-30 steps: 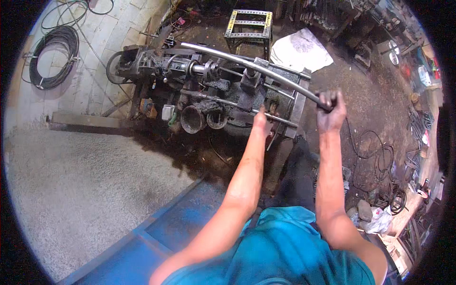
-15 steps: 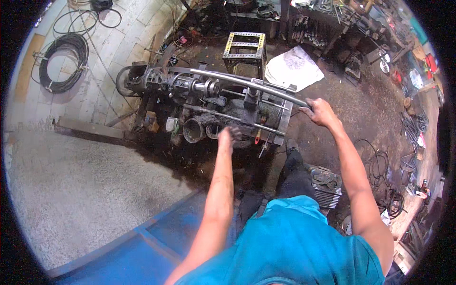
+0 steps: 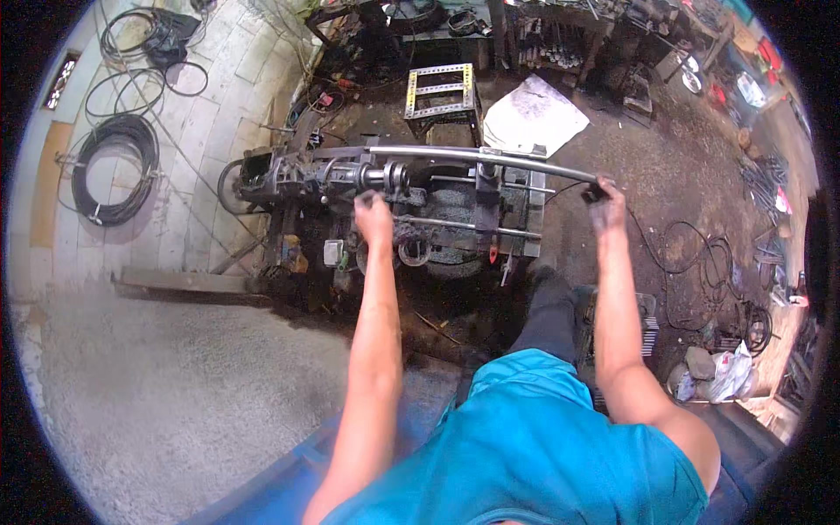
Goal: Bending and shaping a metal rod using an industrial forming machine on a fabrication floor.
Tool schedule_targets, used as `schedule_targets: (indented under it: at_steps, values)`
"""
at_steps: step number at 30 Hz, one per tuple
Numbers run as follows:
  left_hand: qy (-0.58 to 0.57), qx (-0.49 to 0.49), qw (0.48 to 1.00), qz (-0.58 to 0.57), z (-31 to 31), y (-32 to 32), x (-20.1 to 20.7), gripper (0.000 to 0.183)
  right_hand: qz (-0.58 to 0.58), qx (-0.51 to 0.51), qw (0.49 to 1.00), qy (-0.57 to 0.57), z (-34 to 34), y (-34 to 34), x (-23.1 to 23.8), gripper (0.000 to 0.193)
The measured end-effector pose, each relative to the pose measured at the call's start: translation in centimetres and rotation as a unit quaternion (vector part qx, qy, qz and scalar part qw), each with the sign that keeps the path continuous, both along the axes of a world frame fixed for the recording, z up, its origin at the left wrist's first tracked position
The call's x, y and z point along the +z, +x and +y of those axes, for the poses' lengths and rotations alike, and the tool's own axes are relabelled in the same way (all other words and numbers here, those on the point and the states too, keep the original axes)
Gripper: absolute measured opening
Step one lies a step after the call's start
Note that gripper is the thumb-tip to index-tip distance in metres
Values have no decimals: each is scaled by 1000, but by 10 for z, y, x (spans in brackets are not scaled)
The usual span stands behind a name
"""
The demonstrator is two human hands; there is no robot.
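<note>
Far left, cable coil (image 3: 149, 162) on pale tiles (image 3: 201, 96), a black bag (image 3: 171, 37) above it; curved edge of view darkens here. Grey ground (image 3: 175, 376) spreads below a beam (image 3: 192, 284), open room on that side. A blue panel (image 3: 262, 499) runs off the lower edge, partly behind the left arm. Machine (image 3: 451, 199) stands across the middle, grimy, its underside lost in shadow. Left hand (image 3: 372, 217) is at its near side, left of centre; fingers bunched but blurred, cannot tell whether they grip or only touch. Rod (image 3: 455, 153) lies along the machine's far side, slanting slightly down to the right; its left end is near the far edge, contact there unclear. Stool (image 3: 440, 92) and white sheet (image 3: 535, 118) sit beyond, on dark, stained floor (image 3: 630, 157). Red-handled tool (image 3: 493, 251) near the machine's right end, partly in shade. Right hand (image 3: 605, 208) is curled round the rod's right end, which the fingers hide. Past the machine's end, open floor as far as a loose cable (image 3: 691, 254). Finned block (image 3: 647, 324) half hidden by the right forearm. Far right, white bag (image 3: 731, 372); clutter beyond too small to sort.
</note>
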State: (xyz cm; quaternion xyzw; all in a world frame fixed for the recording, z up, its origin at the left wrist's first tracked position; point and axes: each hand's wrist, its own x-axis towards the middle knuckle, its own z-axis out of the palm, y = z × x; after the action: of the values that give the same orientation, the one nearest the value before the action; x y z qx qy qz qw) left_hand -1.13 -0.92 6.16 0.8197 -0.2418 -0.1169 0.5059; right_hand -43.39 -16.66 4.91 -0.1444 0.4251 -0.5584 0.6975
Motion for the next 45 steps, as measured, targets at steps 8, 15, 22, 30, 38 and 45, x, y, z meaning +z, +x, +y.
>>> schedule_targets:
  at_steps: [8, 15, 22, 30, 38, 45]
  values:
    - [101, -29, 966, -234, -135, 10, 47, 29, -373, -9, 926, -52, -6, 37, 39, 32]
    - [158, -51, 961, -220, -158, 2, 44, 28, -320, -17, 944, -76, 14, 34, 49, 42]
    - [213, -119, 930, -275, -156, 10, 43, 40, -320, -79, 937, -119, 19, 50, 49, 45]
    - [64, -434, 809, -392, -136, 34, 44, 40, -324, -239, 900, -166, 13, 59, 30, 38]
    - [279, -577, 659, -393, -160, 40, 59, 36, -270, -258, 910, -181, 8, 62, 31, 34]
    - [180, -619, 673, -363, -162, 44, 60, 29, -234, -296, 915, -147, 7, 65, 37, 34]
